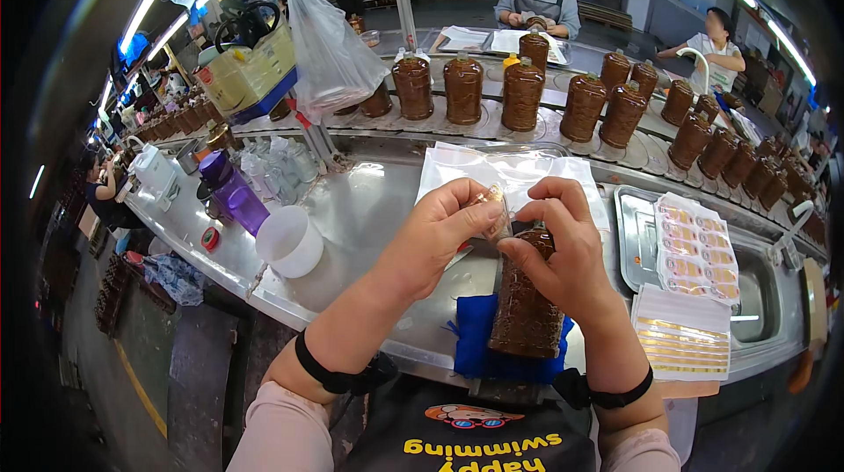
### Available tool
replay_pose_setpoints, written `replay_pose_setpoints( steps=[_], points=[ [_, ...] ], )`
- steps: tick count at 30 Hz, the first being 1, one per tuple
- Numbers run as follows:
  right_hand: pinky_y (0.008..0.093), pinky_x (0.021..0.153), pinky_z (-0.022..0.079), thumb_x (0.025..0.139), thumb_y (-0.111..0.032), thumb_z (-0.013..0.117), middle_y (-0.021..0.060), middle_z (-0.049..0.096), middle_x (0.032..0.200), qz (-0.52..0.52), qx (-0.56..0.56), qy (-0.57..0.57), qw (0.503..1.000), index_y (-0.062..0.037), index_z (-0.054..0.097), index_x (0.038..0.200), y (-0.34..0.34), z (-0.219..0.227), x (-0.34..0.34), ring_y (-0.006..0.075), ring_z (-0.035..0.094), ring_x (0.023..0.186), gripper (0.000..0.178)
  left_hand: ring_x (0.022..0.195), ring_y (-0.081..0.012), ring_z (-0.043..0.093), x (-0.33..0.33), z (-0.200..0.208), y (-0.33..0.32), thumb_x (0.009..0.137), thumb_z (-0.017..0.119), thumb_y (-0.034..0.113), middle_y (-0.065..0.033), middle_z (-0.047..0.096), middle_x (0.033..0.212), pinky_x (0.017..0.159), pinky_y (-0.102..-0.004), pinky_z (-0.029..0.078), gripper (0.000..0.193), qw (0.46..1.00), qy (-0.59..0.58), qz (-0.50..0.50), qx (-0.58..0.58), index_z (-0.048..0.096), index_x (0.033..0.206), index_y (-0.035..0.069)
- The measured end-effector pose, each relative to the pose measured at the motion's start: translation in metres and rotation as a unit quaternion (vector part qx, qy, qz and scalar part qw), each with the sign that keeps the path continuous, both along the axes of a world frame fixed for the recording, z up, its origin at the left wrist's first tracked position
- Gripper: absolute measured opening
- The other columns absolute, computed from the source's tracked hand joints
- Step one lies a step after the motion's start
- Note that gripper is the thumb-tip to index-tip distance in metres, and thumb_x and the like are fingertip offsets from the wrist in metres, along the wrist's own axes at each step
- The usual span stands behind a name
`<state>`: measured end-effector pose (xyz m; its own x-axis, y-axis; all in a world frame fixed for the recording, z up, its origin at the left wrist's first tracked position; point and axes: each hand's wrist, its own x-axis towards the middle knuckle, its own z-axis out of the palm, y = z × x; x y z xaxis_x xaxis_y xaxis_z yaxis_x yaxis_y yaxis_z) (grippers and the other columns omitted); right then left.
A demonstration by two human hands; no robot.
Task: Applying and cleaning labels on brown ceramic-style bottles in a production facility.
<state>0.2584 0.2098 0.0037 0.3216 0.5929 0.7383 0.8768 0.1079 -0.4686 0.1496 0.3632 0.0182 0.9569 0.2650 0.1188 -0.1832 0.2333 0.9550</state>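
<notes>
My left hand pinches a small translucent piece with gold and pale markings, possibly a label, between thumb and fingers. Close beside it, my right hand is bent over the neck end of a brown bottle, its thumb and fingertips apart at the piece's edge. This brown patterned bottle lies below my hands on a folded blue cloth, its base toward me. My right hand partly hides its upper end, so I cannot tell whether the hand touches it.
White sheets lie beyond my hands. A label sheet and gold strips sit right, by a metal tray. Left stand a white tub and purple bottle. Brown bottles line the conveyor; a co-worker sits opposite.
</notes>
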Motion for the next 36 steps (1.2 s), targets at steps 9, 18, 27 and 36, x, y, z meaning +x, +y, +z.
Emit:
replay_pose_setpoints(
  steps=[9, 18, 27, 36],
  points=[
    [0.0426, 0.087, 0.045, 0.070, -0.004, 0.075, 0.0166, 0.052, 0.110, 0.005, -0.004, -0.030, 1.000, -0.0025, 0.062, 0.095, 0.011, -0.003, -0.004, 0.0361, 0.052, 0.103, 0.028, 0.084, -0.0090, 0.055, -0.002, -0.006, 0.013, 0.094, 0.058, 0.015, -0.0026, 0.061, 0.090, 0.080, -0.0258, 0.044, 0.012, 0.998, 0.012, -0.010, -0.059, 0.059, 0.096, 0.003],
    [0.0372, 0.083, 0.045, 0.076, 0.002, 0.068, 0.0158, 0.054, 0.107, -0.011, 0.017, -0.071, 0.997, -0.0012, 0.062, 0.092, 0.015, -0.004, -0.004, 0.0318, 0.055, 0.100, 0.018, 0.084, -0.0087, 0.055, -0.006, -0.009, 0.016, 0.094, 0.059, 0.017, -0.0024, 0.061, 0.091, 0.082, -0.0255, 0.043, 0.015, 1.000, 0.002, 0.001, -0.024, 0.059, 0.097, 0.003],
    [0.0399, 0.083, 0.045, 0.075, 0.002, 0.066, 0.0160, 0.055, 0.102, 0.002, 0.011, -0.037, 0.999, -0.0008, 0.058, 0.084, 0.030, -0.007, -0.005, 0.0343, 0.053, 0.096, 0.012, 0.081, -0.0033, 0.049, -0.009, -0.018, 0.028, 0.094, 0.062, 0.019, 0.0030, 0.057, 0.087, 0.073, -0.0205, 0.041, 0.015, 0.997, 0.006, 0.052, 0.048, 0.059, 0.095, 0.004],
    [0.0390, 0.082, 0.045, 0.075, 0.002, 0.066, 0.0152, 0.055, 0.099, 0.010, 0.012, -0.033, 0.999, -0.0005, 0.057, 0.083, 0.028, -0.009, -0.003, 0.0338, 0.053, 0.094, 0.012, 0.083, -0.0057, 0.051, -0.009, -0.021, 0.021, 0.097, 0.059, 0.026, 0.0013, 0.058, 0.086, 0.076, -0.0232, 0.043, 0.021, 0.998, -0.002, 0.055, 0.032, 0.059, 0.096, 0.004]
  ],
)
